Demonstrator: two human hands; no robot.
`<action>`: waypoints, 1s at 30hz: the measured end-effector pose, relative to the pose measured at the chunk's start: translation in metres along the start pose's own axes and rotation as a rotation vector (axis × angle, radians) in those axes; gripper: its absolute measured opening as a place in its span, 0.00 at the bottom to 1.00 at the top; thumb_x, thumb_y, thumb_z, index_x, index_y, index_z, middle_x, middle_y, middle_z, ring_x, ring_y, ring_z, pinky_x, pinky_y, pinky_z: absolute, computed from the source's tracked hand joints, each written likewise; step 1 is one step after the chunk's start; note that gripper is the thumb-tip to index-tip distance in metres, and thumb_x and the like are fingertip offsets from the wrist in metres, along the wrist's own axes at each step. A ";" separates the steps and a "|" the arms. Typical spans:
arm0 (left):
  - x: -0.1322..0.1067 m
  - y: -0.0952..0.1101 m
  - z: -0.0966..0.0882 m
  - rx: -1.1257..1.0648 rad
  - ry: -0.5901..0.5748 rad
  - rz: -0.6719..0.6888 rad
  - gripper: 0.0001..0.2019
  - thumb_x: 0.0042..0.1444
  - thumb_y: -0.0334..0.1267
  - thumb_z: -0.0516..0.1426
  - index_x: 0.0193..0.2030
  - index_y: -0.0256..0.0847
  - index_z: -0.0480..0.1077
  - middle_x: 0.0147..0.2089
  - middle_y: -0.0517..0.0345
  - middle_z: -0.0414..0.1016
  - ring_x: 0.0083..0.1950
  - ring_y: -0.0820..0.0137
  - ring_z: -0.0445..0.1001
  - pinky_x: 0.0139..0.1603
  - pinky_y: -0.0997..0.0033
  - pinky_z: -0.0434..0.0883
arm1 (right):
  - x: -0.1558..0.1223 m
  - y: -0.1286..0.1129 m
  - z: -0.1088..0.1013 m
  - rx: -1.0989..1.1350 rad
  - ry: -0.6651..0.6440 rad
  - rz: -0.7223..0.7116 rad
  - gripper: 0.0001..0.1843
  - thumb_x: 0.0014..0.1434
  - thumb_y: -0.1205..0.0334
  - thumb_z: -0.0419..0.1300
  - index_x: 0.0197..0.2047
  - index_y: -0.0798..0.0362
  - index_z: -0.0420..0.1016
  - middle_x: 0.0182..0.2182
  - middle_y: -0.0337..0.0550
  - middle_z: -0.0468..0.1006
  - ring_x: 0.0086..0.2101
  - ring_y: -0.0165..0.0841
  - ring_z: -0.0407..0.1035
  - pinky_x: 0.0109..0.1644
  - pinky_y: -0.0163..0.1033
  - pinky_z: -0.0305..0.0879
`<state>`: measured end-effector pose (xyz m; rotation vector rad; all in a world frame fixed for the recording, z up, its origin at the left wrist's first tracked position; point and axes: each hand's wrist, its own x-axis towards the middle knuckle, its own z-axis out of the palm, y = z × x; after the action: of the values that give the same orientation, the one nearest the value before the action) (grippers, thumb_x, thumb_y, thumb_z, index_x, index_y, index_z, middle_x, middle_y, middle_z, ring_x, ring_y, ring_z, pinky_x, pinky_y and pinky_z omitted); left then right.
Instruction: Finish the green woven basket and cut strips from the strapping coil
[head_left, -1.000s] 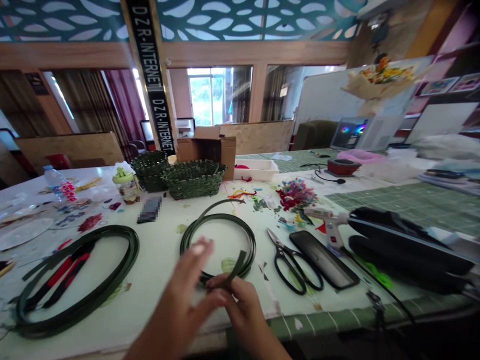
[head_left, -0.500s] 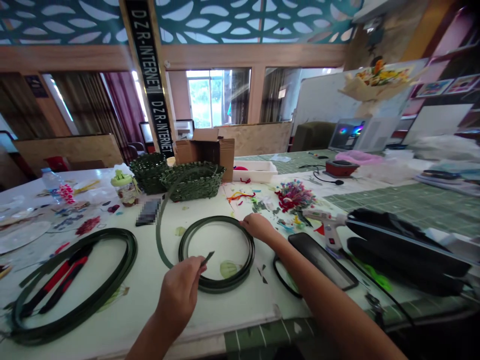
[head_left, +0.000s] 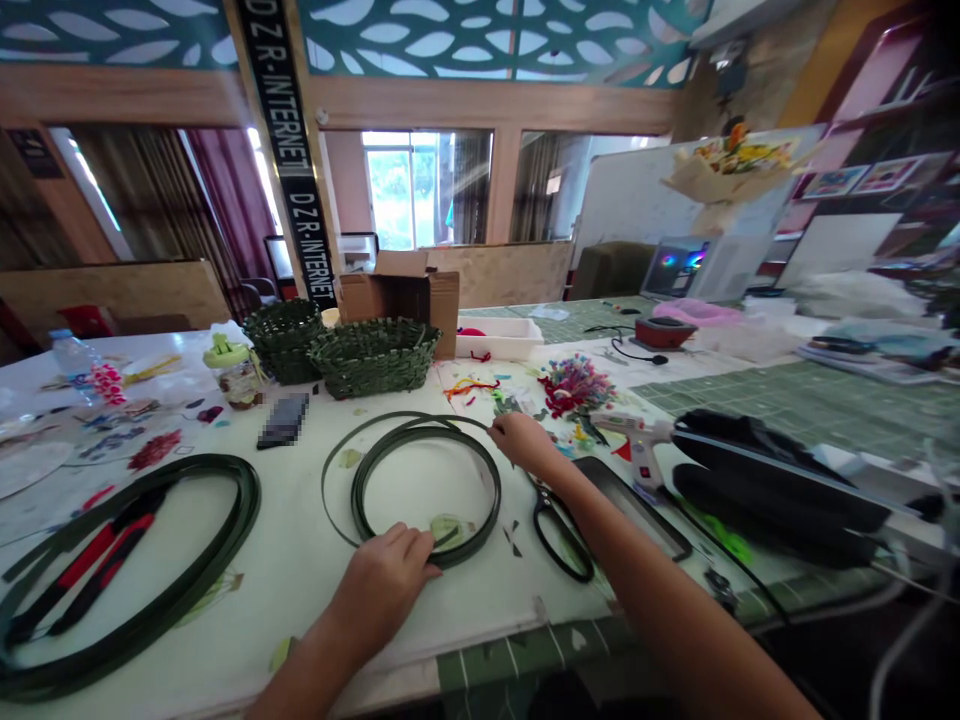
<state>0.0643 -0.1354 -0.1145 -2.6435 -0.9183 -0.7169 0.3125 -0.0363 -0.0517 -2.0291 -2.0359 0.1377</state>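
A coil of dark green flat strip point(head_left: 357, 492) lies on the white table covering, with one loose loop spreading out to its left. My left hand point(head_left: 386, 585) is closed on the strip at the coil's near edge, and a short strip end pokes out past the fingers. At the coil's upper right, my right hand point(head_left: 523, 442) pinches the loose strip point(head_left: 405, 415). Black-handled scissors point(head_left: 562, 540) lie beside my right forearm, their blades partly hidden near that hand. A larger green coil point(head_left: 251, 490) rests at the left, with red-handled pliers point(head_left: 112, 560) inside it.
Two woven green baskets point(head_left: 375, 357) stand at the back before a cardboard box point(head_left: 444, 310). A phone point(head_left: 283, 420) and a lidded bottle point(head_left: 231, 372) are left of them. On the right are a glue gun point(head_left: 637, 440), a black tray point(head_left: 637, 510) and a colourful bundle point(head_left: 577, 385).
The strip's loose loop, which stood up in front of the basket, now lies low around the coil. My left hand has moved right onto the coil's near edge. The view has shifted slightly.
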 end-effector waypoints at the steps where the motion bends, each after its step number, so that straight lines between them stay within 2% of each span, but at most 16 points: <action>1: 0.000 -0.002 -0.001 0.026 -0.029 0.003 0.03 0.57 0.33 0.54 0.37 0.38 0.63 0.30 0.58 0.70 0.32 0.65 0.70 0.30 0.67 0.68 | -0.003 0.003 -0.007 0.029 0.004 -0.004 0.15 0.57 0.67 0.50 0.39 0.60 0.78 0.36 0.53 0.79 0.37 0.36 0.72 0.38 0.34 0.62; 3: -0.003 -0.011 -0.004 0.079 -0.064 -0.010 0.02 0.57 0.29 0.53 0.35 0.39 0.64 0.29 0.58 0.69 0.32 0.66 0.69 0.30 0.68 0.67 | -0.012 0.010 -0.019 0.086 -0.016 -0.017 0.18 0.55 0.70 0.50 0.45 0.59 0.76 0.32 0.48 0.79 0.32 0.32 0.73 0.34 0.31 0.62; 5: -0.007 -0.026 -0.008 0.119 -0.095 -0.072 0.05 0.57 0.27 0.51 0.34 0.40 0.64 0.29 0.58 0.69 0.33 0.66 0.69 0.30 0.69 0.66 | -0.027 0.018 -0.029 0.186 -0.094 -0.037 0.20 0.54 0.70 0.50 0.47 0.57 0.75 0.24 0.41 0.78 0.23 0.28 0.70 0.28 0.29 0.62; 8: -0.015 -0.052 -0.015 0.095 -0.106 -0.238 0.06 0.58 0.28 0.50 0.37 0.41 0.65 0.33 0.57 0.71 0.35 0.66 0.70 0.31 0.70 0.66 | -0.060 0.026 -0.038 0.487 -0.258 -0.047 0.17 0.55 0.65 0.49 0.40 0.58 0.78 0.17 0.39 0.74 0.17 0.28 0.67 0.21 0.29 0.62; 11: -0.018 -0.071 -0.026 -0.072 -0.002 -0.310 0.08 0.60 0.34 0.50 0.44 0.41 0.65 0.39 0.53 0.73 0.42 0.64 0.71 0.39 0.66 0.69 | -0.095 0.026 -0.042 0.653 -0.404 -0.149 0.16 0.56 0.60 0.52 0.38 0.57 0.79 0.23 0.43 0.78 0.22 0.31 0.71 0.24 0.31 0.65; 13: -0.017 -0.074 -0.036 -0.214 0.081 -0.345 0.10 0.61 0.38 0.49 0.47 0.41 0.65 0.42 0.51 0.73 0.45 0.63 0.70 0.45 0.63 0.68 | -0.114 0.019 -0.045 0.635 -0.503 -0.301 0.15 0.54 0.58 0.57 0.43 0.54 0.78 0.31 0.44 0.80 0.28 0.33 0.73 0.29 0.32 0.66; 15: -0.013 -0.070 -0.048 -0.368 0.107 -0.388 0.11 0.61 0.39 0.48 0.46 0.41 0.66 0.43 0.51 0.73 0.46 0.63 0.71 0.47 0.63 0.68 | -0.126 0.008 -0.045 0.584 -0.536 -0.390 0.13 0.53 0.59 0.60 0.42 0.51 0.79 0.30 0.42 0.80 0.29 0.33 0.73 0.30 0.31 0.65; 17: -0.008 -0.061 -0.063 -0.517 0.130 -0.419 0.11 0.62 0.39 0.47 0.42 0.41 0.68 0.43 0.52 0.73 0.45 0.65 0.72 0.47 0.65 0.68 | -0.132 -0.005 -0.041 0.490 -0.445 -0.437 0.08 0.55 0.62 0.59 0.35 0.50 0.80 0.25 0.39 0.79 0.26 0.31 0.71 0.30 0.31 0.63; 18: -0.007 -0.055 -0.070 -0.566 0.177 -0.435 0.11 0.62 0.39 0.47 0.40 0.41 0.69 0.42 0.52 0.73 0.44 0.66 0.72 0.46 0.67 0.69 | -0.133 -0.012 -0.038 0.434 -0.361 -0.471 0.09 0.56 0.62 0.58 0.32 0.49 0.81 0.23 0.39 0.77 0.25 0.30 0.70 0.30 0.31 0.62; 21: -0.004 -0.038 -0.091 -0.588 0.502 -0.498 0.08 0.61 0.37 0.49 0.37 0.40 0.69 0.40 0.53 0.74 0.43 0.66 0.72 0.44 0.68 0.68 | -0.131 -0.031 -0.027 0.362 -0.068 -0.609 0.10 0.57 0.58 0.59 0.28 0.48 0.80 0.24 0.40 0.74 0.28 0.31 0.68 0.32 0.33 0.61; 23: -0.002 -0.028 -0.098 -0.622 0.722 -0.482 0.07 0.60 0.36 0.51 0.35 0.40 0.68 0.38 0.54 0.73 0.43 0.66 0.71 0.41 0.68 0.67 | -0.129 -0.042 -0.020 0.464 0.107 -0.648 0.11 0.58 0.56 0.59 0.28 0.50 0.79 0.25 0.41 0.72 0.30 0.31 0.67 0.33 0.34 0.61; 24: -0.001 -0.025 -0.098 -0.680 0.795 -0.457 0.07 0.60 0.36 0.51 0.34 0.40 0.68 0.37 0.54 0.73 0.43 0.65 0.71 0.40 0.68 0.67 | -0.127 -0.048 -0.016 0.553 0.182 -0.645 0.12 0.58 0.57 0.58 0.27 0.51 0.78 0.26 0.41 0.72 0.30 0.32 0.67 0.33 0.35 0.62; 26: 0.004 -0.018 -0.090 -0.861 0.860 -0.420 0.08 0.60 0.37 0.51 0.33 0.40 0.68 0.35 0.55 0.72 0.41 0.66 0.71 0.38 0.68 0.67 | -0.125 -0.060 -0.011 0.757 0.296 -0.619 0.11 0.59 0.59 0.58 0.28 0.52 0.76 0.26 0.41 0.72 0.31 0.31 0.67 0.34 0.35 0.63; 28: 0.010 -0.012 -0.074 -1.068 0.859 -0.446 0.09 0.60 0.39 0.52 0.32 0.40 0.69 0.33 0.55 0.72 0.40 0.67 0.71 0.39 0.69 0.67 | -0.123 -0.076 -0.006 0.910 0.360 -0.591 0.10 0.59 0.60 0.57 0.29 0.53 0.75 0.26 0.41 0.73 0.30 0.31 0.68 0.33 0.35 0.64; 30: 0.018 -0.003 -0.056 -1.253 0.838 -0.533 0.09 0.59 0.41 0.53 0.32 0.39 0.70 0.34 0.55 0.73 0.39 0.68 0.71 0.41 0.68 0.67 | -0.122 -0.093 0.001 0.970 0.395 -0.574 0.08 0.60 0.62 0.56 0.30 0.52 0.73 0.26 0.40 0.73 0.29 0.31 0.68 0.33 0.35 0.64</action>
<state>0.0537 -0.1457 -0.0574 -2.2331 -1.0469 -3.0005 0.2206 -0.1586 -0.0432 -0.7911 -1.6955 0.4547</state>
